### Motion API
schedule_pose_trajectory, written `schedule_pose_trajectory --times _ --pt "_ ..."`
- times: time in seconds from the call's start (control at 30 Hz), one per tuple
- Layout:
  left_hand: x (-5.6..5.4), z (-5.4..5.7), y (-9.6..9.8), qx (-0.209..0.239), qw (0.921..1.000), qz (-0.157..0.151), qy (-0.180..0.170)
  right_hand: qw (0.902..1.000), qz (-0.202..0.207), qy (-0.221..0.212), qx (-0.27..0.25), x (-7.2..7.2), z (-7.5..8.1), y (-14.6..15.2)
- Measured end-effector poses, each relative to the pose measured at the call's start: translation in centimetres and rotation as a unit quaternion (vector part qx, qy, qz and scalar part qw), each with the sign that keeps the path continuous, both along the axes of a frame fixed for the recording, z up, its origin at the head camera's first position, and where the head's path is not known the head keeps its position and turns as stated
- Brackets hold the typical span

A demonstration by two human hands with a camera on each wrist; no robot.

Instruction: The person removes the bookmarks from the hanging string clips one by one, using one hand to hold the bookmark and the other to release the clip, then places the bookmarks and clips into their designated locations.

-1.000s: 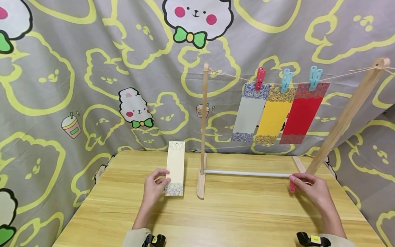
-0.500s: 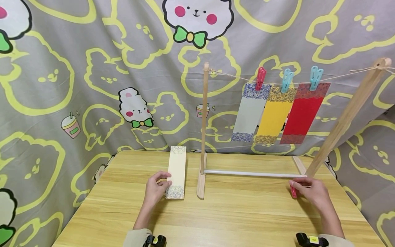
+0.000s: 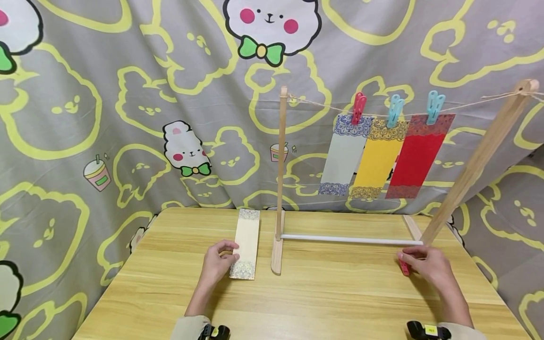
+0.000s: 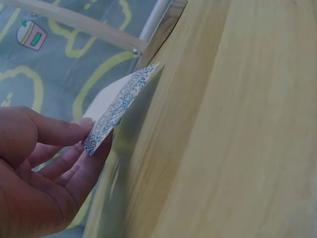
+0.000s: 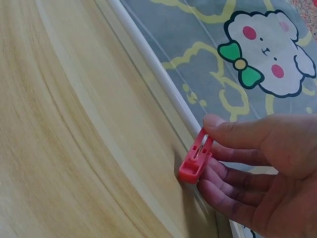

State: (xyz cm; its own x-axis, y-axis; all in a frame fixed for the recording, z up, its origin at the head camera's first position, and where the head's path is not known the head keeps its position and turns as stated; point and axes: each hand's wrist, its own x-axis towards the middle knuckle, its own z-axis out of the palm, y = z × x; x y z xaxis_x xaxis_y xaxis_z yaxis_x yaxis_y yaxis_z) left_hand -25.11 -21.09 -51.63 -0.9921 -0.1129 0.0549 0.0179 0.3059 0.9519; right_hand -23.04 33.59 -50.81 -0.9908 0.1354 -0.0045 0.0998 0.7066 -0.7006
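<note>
My left hand [image 3: 218, 265] pinches the left long edge of a cream paper bookmark [image 3: 247, 243] with blue lace patterns at both ends. In the left wrist view the bookmark [image 4: 119, 101] is tilted above the wooden table, thumb on one face and fingers behind. Over at the right, my right hand [image 3: 430, 265] holds a red clothespin [image 5: 196, 161] by its handle end between thumb and fingers, its clamping end pointing down and away. Three bookmarks hang from a string: a pale grey-blue one [image 3: 345, 158], a yellow one [image 3: 375, 163] and a red one [image 3: 418, 160].
The string [image 3: 318, 103] runs between a thin left post [image 3: 282, 165] and a thick right post [image 3: 476, 163]. A white rod [image 3: 348, 239] joins them low down. Red [image 3: 359, 107] and light-blue clothespins [image 3: 395, 110] grip the string. A patterned curtain [image 3: 127, 108] hangs behind the table [image 3: 297, 302].
My left hand has moved slightly right and toward me, bringing the cream bookmark lower in view. The right hand has shifted a little closer, and its clothespin has turned slightly.
</note>
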Motion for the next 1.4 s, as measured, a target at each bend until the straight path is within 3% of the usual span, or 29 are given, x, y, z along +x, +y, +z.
schedule_pose_trajectory --times 0.3,0.67,1.03,1.4 --pt "0.3 0.1 0.3 -0.015 0.9999 0.000 0.003 0.9998 0.012 0.012 0.009 -0.1 -0.4 0.1" --pt "0.5 0.0 0.7 -0.073 0.9973 -0.007 0.004 0.9997 0.010 -0.020 0.004 -0.2 -0.3 0.0" --pt "0.7 0.1 0.9 -0.164 0.9859 -0.019 0.028 0.9994 0.006 -0.029 0.021 -0.3 -0.5 -0.2" --pt "0.9 0.4 1.1 -0.224 0.9738 -0.031 0.021 0.9991 0.009 -0.032 0.028 -0.4 -0.6 -0.5"
